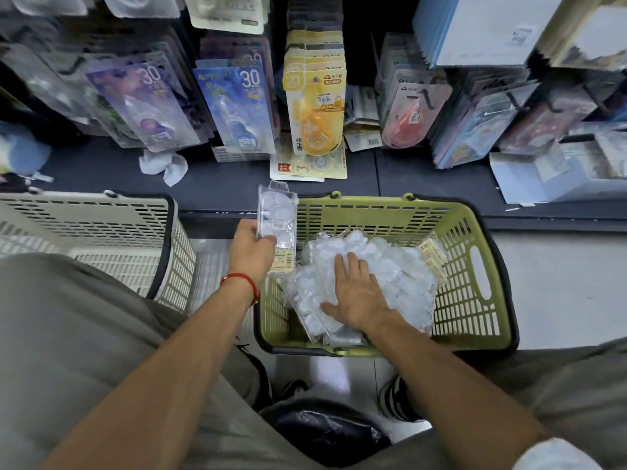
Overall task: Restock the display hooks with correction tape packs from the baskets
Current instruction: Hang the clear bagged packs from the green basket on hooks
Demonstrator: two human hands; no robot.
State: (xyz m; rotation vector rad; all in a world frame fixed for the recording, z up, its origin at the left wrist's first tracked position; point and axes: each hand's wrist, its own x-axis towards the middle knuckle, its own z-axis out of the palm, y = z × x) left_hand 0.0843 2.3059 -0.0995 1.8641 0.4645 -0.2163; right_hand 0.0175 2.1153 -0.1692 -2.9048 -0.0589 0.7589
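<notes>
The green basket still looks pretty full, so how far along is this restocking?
Done: several hooks already carry packs, such as the yellow packs. In hand: the left hand holds one clear pack raised beside the green basket, while the right hand lies flat on the pile of clear packs inside. Left: that pile still awaits hanging. The beige basket appears empty.

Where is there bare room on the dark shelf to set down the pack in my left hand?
Bare dark shelf lies between the crumpled white paper and the yellow card packs, behind the clear pack your left hand holds. More lies right of those packs, toward the white box. The green basket is crowded under your right hand.
</notes>
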